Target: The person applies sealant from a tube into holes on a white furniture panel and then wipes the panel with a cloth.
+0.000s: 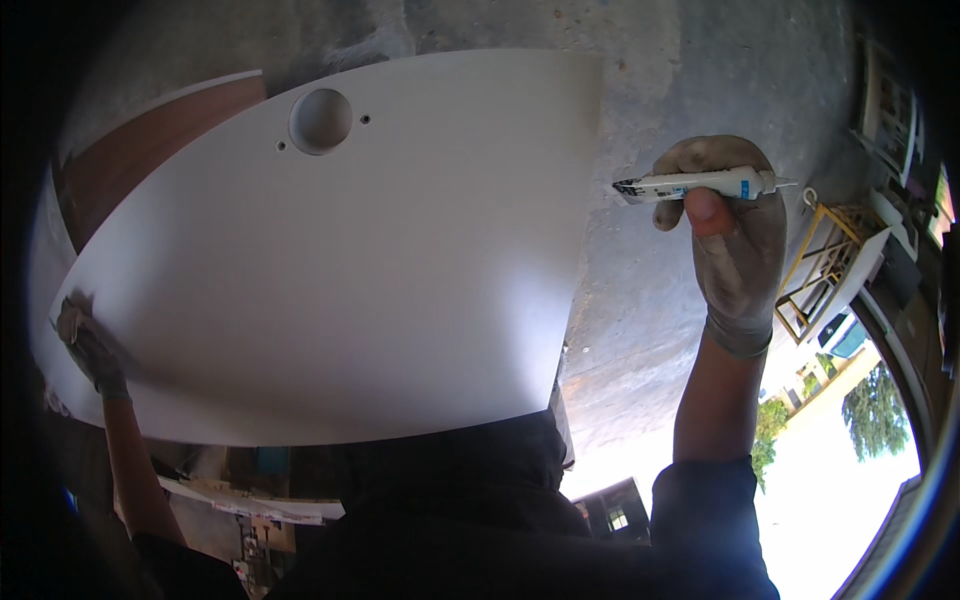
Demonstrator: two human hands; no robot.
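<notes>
Here, the right hand (pixel 738 245) pinches a white tube (pixel 728 184), contents hidden.

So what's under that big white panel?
A brown board shows past the white panel's upper-left edge, and grey floor shows beyond it. Whatever lies beneath the middle is covered.

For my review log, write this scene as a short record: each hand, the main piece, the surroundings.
Left hand: gloved, at the left end of a white panel; grip unclear
Right hand: gloved, holding a white tube
Panel features: large round opening between two small holes
Surroundings: concrete floor, yellow frame at right
</notes>
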